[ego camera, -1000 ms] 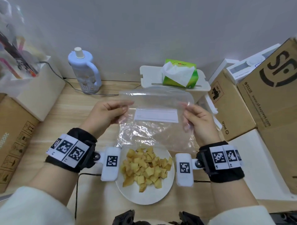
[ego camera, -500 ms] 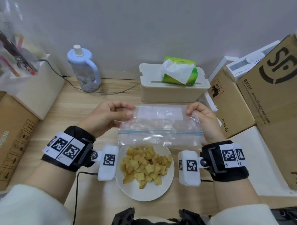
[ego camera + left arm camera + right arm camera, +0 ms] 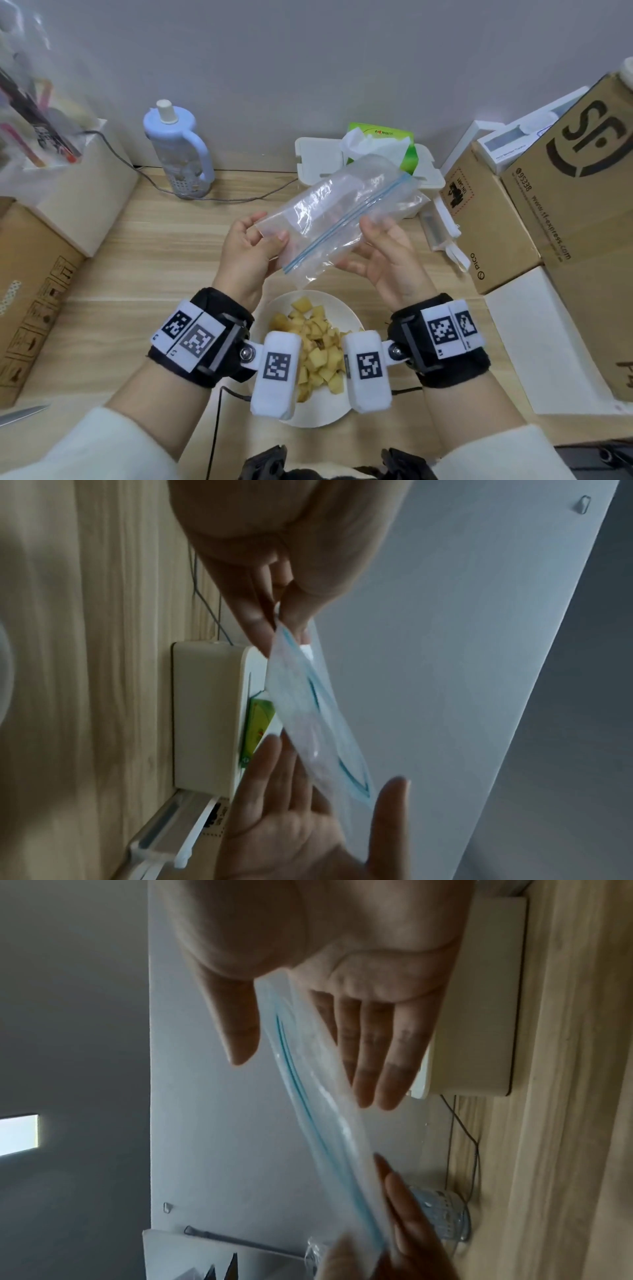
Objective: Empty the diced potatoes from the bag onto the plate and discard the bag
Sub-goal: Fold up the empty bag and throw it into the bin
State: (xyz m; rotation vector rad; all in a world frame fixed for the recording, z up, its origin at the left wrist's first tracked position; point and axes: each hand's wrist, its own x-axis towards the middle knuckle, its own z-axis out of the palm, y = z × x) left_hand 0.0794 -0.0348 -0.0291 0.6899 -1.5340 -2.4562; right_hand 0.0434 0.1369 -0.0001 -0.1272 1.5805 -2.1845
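Observation:
The clear zip bag with its blue seal line looks empty and hangs slanted in the air above the table. My left hand pinches its near left corner between thumb and fingers; the left wrist view shows that pinch. My right hand is open, fingers straight, and the bag runs between its thumb and fingers. The diced potatoes lie heaped on the white plate below my wrists, partly hidden by the wrist cameras.
A white box carrying a green tissue pack stands behind the bag. A pale blue bottle and a cable sit at the back left. Cardboard boxes crowd the right; another box lines the left. A blade tip shows bottom left.
The bag, stretched level between both hands before, has swung to a slant and risen. My right hand has let go of its corner and opened. The hands came closer together.

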